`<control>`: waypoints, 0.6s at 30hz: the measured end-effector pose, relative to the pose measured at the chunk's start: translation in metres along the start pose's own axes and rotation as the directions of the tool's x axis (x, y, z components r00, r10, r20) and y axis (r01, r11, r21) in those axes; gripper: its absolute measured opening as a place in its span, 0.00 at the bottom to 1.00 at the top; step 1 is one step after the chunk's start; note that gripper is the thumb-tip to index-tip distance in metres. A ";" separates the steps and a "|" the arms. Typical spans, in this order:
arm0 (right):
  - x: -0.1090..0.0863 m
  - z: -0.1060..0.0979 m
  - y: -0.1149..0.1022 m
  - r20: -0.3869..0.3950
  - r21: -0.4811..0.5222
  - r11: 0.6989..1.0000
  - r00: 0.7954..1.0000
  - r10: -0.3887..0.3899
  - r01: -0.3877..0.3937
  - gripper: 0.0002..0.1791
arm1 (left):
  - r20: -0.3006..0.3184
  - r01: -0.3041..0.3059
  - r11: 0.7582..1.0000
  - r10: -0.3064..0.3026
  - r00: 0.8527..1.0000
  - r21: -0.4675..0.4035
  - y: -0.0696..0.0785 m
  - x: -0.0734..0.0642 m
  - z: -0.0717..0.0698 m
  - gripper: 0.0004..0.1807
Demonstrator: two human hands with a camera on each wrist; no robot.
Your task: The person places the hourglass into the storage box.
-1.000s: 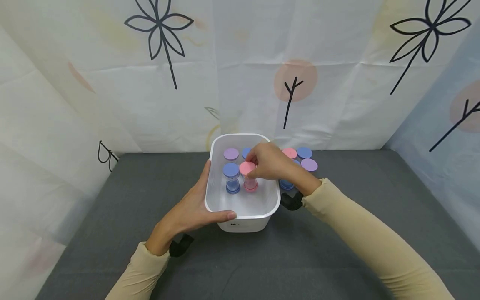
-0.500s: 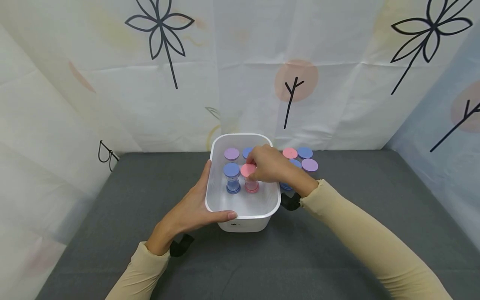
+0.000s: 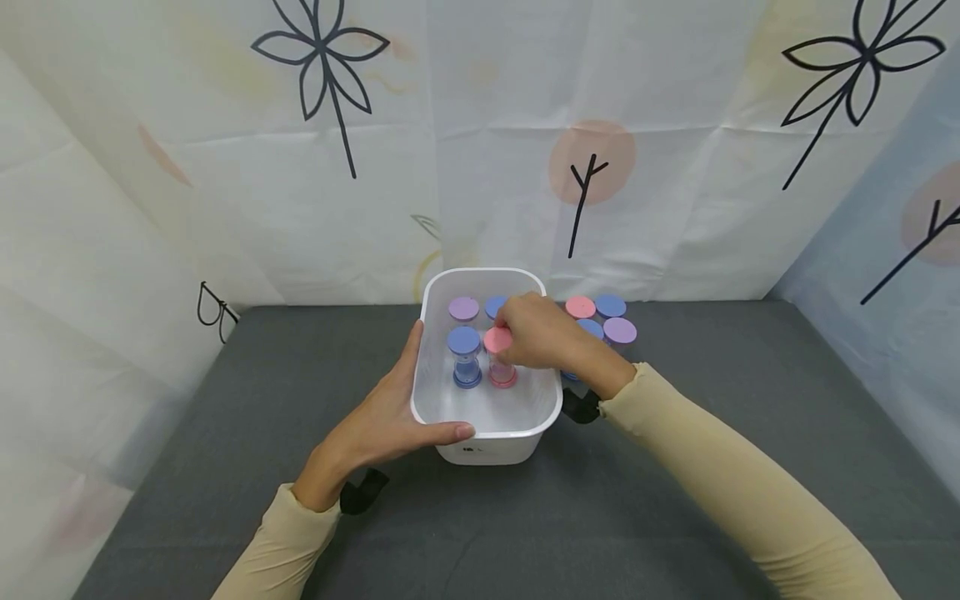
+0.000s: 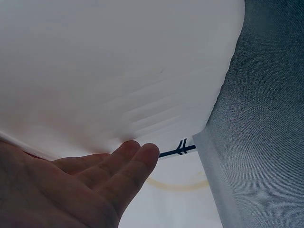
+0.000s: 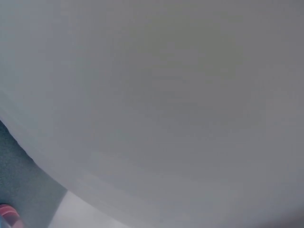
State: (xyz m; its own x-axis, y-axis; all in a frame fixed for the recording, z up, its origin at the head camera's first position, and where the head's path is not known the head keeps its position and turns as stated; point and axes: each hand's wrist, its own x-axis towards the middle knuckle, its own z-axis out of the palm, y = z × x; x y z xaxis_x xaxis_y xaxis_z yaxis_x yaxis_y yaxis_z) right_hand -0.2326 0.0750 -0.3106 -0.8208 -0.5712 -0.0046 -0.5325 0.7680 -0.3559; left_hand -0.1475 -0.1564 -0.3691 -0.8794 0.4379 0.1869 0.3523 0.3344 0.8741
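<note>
Pink caps and a clear waist mark the upright hourglass (image 3: 498, 367) inside the white bin (image 3: 487, 452); the right hand (image 3: 538, 330) pinches it near its top. It looks light and rigid, its narrow middle probably fragile and slick, so the cap edge seems the safer hold. A blue hourglass (image 3: 466, 368) stands just beside it, leaving little side room; bare bin floor stretches toward the near wall. The left hand (image 3: 378, 423), fingers extended, braces the bin's rim. Beyond the right wall, more hourglasses (image 3: 619, 330) crowd the table (image 3: 555, 533).
</note>
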 end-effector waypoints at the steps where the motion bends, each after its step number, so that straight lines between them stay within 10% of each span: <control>1: 0.000 0.000 0.000 -0.004 -0.002 1.000 1.000 -0.001 0.001 0.05 | -0.001 0.002 1.000 -0.002 1.000 0.000 0.000 0.000 0.000 0.72; 18: -0.007 -0.005 -0.001 -0.060 0.047 0.998 0.997 0.038 -0.035 0.19 | -0.002 0.006 1.000 -0.006 1.000 0.006 0.000 0.000 -0.001 0.72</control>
State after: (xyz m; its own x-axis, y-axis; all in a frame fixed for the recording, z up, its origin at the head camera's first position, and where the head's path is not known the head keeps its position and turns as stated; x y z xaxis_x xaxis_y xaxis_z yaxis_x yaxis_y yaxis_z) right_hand -0.2274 0.0802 -0.3054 -0.8512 -0.5235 0.0379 -0.4932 0.7729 -0.3993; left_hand -0.1478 -0.1571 -0.3688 -0.8819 0.4347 0.1825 0.3493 0.3424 0.8722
